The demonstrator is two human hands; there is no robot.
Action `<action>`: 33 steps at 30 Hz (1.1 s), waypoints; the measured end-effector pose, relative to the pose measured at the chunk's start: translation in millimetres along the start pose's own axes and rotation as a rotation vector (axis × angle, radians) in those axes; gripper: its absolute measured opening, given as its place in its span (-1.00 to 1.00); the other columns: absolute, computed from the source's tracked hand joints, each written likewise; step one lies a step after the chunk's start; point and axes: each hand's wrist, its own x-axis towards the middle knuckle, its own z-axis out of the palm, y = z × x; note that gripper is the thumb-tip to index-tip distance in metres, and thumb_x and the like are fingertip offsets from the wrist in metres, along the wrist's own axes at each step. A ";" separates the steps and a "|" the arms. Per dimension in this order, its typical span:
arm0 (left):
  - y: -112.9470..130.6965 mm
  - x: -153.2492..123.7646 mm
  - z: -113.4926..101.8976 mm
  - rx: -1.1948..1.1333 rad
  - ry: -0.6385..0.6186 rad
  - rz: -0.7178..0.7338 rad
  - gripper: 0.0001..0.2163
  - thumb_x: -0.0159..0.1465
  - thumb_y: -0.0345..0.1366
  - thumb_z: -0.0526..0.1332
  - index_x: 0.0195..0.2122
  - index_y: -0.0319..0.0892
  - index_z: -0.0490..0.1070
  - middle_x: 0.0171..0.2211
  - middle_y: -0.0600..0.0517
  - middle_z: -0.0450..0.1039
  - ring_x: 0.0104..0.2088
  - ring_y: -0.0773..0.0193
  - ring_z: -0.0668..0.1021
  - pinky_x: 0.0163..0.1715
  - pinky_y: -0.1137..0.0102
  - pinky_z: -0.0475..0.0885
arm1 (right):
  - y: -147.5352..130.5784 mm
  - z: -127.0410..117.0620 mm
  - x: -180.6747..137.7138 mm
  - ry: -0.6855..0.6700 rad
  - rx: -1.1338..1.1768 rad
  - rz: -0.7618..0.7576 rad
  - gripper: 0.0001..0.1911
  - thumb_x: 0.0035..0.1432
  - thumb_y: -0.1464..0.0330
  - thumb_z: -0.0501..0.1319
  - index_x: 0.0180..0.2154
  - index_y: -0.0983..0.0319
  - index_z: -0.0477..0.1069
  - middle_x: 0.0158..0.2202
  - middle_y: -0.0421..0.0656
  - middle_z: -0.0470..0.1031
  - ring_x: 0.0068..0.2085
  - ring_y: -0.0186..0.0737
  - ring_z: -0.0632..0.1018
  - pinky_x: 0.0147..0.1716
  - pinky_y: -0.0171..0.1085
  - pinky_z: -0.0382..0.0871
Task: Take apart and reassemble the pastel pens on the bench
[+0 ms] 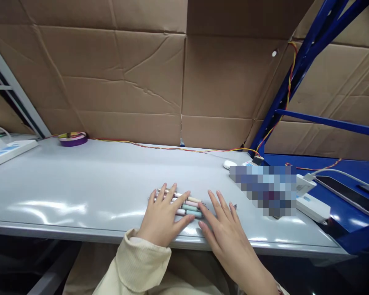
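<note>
Several pens with pale pink, cream, white and green barrels lie side by side on the grey table, close to its front edge. Flat across their left part rests my left hand, fingers spread and covering some of the barrels. My right hand is open just right of the pens, its index fingertip at their right ends. A small dark tip pokes out beyond the right fingers; what it belongs to is hidden.
A white power strip and a phone sit at the right, beside a blurred-out object and a small white item. A purple-rimmed roll stands back left. Cardboard lines the back, near a blue post.
</note>
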 end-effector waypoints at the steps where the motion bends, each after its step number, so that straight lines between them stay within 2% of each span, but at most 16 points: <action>1: 0.1 -0.1 -0.6 -0.002 0.000 -0.001 -0.51 0.23 0.14 -0.04 0.16 0.19 0.14 0.22 0.01 0.10 0.21 -0.10 0.12 0.08 -0.08 0.11 | 2.9 0.2 -1.5 -0.004 0.020 0.010 -0.55 0.28 0.23 -0.06 0.18 0.14 0.14 0.28 -0.04 -0.03 0.27 0.05 -0.01 0.08 0.15 0.16; 7: -0.8 -0.2 -1.4 -0.029 -0.022 0.008 -0.51 0.24 0.13 -0.05 0.18 0.18 0.12 0.23 0.00 0.09 0.21 -0.13 0.11 0.07 -0.09 0.11 | 26.6 6.6 -11.7 0.024 0.096 0.096 -0.51 0.27 0.22 -0.05 0.20 0.17 0.09 0.26 -0.02 0.04 0.26 0.08 0.03 0.05 0.17 0.20; 13: -0.1 -0.6 -1.4 -0.035 -0.035 -0.007 -0.52 0.24 0.11 -0.03 0.17 0.19 0.12 0.22 -0.01 0.10 0.22 -0.14 0.09 0.07 -0.09 0.09 | 35.7 9.4 -10.3 0.179 0.256 0.223 -0.62 0.27 0.26 -0.04 0.09 0.15 0.22 0.19 -0.06 0.18 0.27 0.06 0.02 0.09 0.21 0.11; 22: 0.0 -1.7 -1.8 -0.043 -0.018 -0.008 -0.52 0.23 0.10 -0.01 0.16 0.16 0.15 0.21 -0.01 0.12 0.21 -0.13 0.12 0.07 -0.08 0.10 | 31.2 8.0 -5.1 0.330 0.416 0.242 -0.75 0.26 0.33 -0.03 -0.11 0.13 0.36 0.03 -0.11 0.36 0.21 -0.02 0.13 0.06 0.09 0.18; 27: 0.7 -4.5 -3.7 -0.049 0.011 0.007 -0.44 0.19 0.13 0.04 0.20 0.14 0.08 0.25 -0.03 0.01 0.24 -0.11 0.01 0.10 -0.11 0.04 | 33.3 10.3 -6.3 0.340 0.424 0.204 -0.75 0.25 0.37 -0.04 -0.14 0.14 0.36 0.01 -0.11 0.37 0.20 -0.02 0.16 0.04 0.10 0.19; 33: -1.8 -12.5 -7.5 -0.069 0.070 0.062 -0.50 0.19 0.05 0.09 0.16 0.14 0.15 0.27 0.01 -0.05 0.25 -0.17 -0.06 0.10 -0.21 -0.08 | 33.3 11.0 -7.2 0.344 0.450 0.188 -0.70 0.27 0.40 -0.11 -0.12 0.15 0.35 0.00 -0.10 0.37 0.20 -0.03 0.16 0.05 0.09 0.21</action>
